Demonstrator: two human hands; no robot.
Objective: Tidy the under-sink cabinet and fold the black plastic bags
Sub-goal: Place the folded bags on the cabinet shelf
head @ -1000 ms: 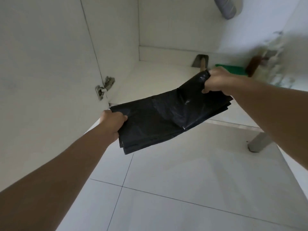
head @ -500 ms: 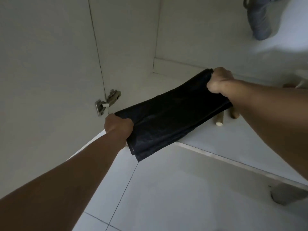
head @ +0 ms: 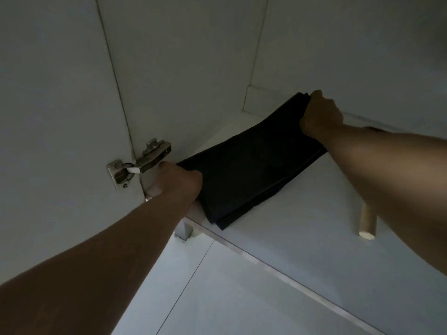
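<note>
My left hand [head: 177,181] has its fingers curled round the near left end of the folded black plastic bags [head: 251,172], clenched tight on the edge with my knuckles toward the camera. My right hand [head: 320,117] grasps the far end the same way, fingers wrapped under and out of sight, thumb side up against the top corner of the stack. Between my two hands the bags lie as a flat, layered bundle, stretched on a slant from the front left to the back right. They sit low over the white cabinet floor [head: 302,213], close to the left side wall; I cannot tell whether they rest on it fully or hover just above. Just beside my left hand is the metal door hinge [head: 142,163], fixed to the open cabinet door [head: 55,117]. Under my right forearm a pale wooden handle [head: 367,223] lies on the cabinet floor. Below the cabinet's front edge is the tiled floor [head: 242,298].
</note>
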